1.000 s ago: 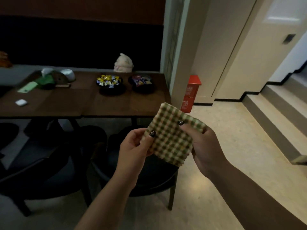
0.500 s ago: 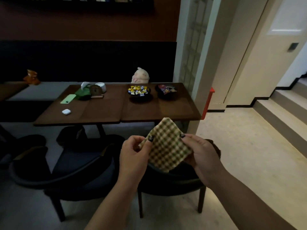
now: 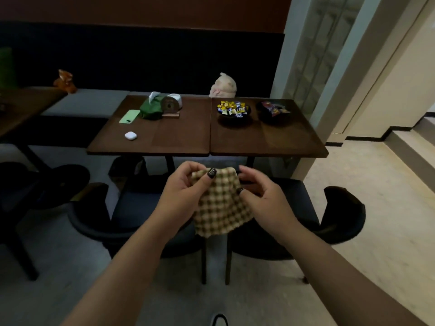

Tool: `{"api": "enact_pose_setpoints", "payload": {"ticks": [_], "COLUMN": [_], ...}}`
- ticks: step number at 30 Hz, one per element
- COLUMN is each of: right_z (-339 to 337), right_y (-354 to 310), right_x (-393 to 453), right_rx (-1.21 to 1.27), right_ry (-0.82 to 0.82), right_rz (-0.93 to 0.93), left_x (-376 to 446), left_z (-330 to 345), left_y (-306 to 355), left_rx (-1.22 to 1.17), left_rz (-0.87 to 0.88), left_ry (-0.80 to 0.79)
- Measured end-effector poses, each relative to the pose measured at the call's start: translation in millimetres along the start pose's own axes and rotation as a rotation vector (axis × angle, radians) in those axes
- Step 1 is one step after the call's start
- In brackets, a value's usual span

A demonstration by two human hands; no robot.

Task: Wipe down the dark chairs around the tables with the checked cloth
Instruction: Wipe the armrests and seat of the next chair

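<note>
The green-and-cream checked cloth [image 3: 219,205] hangs folded between both hands at the centre of the view. My left hand [image 3: 186,191] pinches its upper left corner with thumb and fingers. My right hand [image 3: 266,203] pinches its right edge. Below the cloth stand two dark chairs side by side: the left chair [image 3: 98,220] and the right chair [image 3: 339,215], both with curved backrests facing me and pushed up to the brown tables [image 3: 183,142]. Neither hand touches a chair.
On the tables lie a green phone [image 3: 129,116], a white earbud case [image 3: 130,135], a green tissue holder [image 3: 151,109] and two black bowls of sweets [image 3: 233,111]. More dark chairs [image 3: 14,184] stand at the left. A pillar [image 3: 303,74] and steps [image 3: 409,147] are on the right.
The view has swung left and stepped back, bringing both chairs and the whole table into sight. Both hands kept hold of the cloth and lowered it over the chairs.
</note>
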State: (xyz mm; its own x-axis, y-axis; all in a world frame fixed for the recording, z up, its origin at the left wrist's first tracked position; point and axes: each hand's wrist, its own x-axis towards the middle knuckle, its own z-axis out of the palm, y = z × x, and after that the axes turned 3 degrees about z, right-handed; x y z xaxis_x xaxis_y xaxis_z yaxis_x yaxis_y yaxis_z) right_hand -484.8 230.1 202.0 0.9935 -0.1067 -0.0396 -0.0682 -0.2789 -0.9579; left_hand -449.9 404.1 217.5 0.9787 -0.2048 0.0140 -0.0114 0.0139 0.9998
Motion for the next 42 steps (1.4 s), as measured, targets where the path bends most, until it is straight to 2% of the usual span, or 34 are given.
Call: {"api": "enact_pose_setpoints", "payload": {"ticks": [3, 6, 10, 14, 17, 19, 22, 25, 30, 34, 37, 42], "right_z": [5, 7, 17, 31, 39, 45, 58, 76, 106, 130, 143, 139], "right_y": [-5, -16, -29, -42, -49, -52, -57, -67, -84, -90, -90, -94], "right_x": [39, 83, 130, 163, 179, 186, 192, 195, 206, 213, 221, 233], "right_rx": [-0.119, -0.128, -0.153, -0.165, -0.189, -0.144, -0.024, 0.012, 0.317, 0.581, 0.402, -0.1], "right_ry": [-0.197, -0.387, -0.416, -0.402, -0.323, -0.216, -0.044, 0.042, 0.168, 0.265, 0.386, 0.6], "right_rz": [-0.144, -0.127, -0.051, -0.012, 0.006, 0.023, 0.034, 0.043, 0.085, 0.173, 0.18, -0.02], "left_x": [32, 67, 105, 138, 164, 180, 201, 216, 231, 238, 241, 243], "left_z": [-16, -35, -62, -100, -135, -158, -187, -209, -244, -257, -256, -252], "left_y": [9, 21, 34, 44, 51, 55, 59, 60, 63, 62, 59, 50], "left_rx": [0.077, 0.19, 0.212, 0.183, 0.168, 0.167, 0.165, 0.132, 0.104, 0.072, 0.061, 0.112], "left_rz": [0.035, 0.052, 0.087, 0.079, 0.078, 0.079, 0.09, 0.095, 0.112, 0.086, 0.077, 0.023], "left_ry": [-0.103, -0.12, -0.035, 0.126, 0.219, 0.234, 0.174, 0.082, -0.014, -0.028, -0.017, 0.007]}}
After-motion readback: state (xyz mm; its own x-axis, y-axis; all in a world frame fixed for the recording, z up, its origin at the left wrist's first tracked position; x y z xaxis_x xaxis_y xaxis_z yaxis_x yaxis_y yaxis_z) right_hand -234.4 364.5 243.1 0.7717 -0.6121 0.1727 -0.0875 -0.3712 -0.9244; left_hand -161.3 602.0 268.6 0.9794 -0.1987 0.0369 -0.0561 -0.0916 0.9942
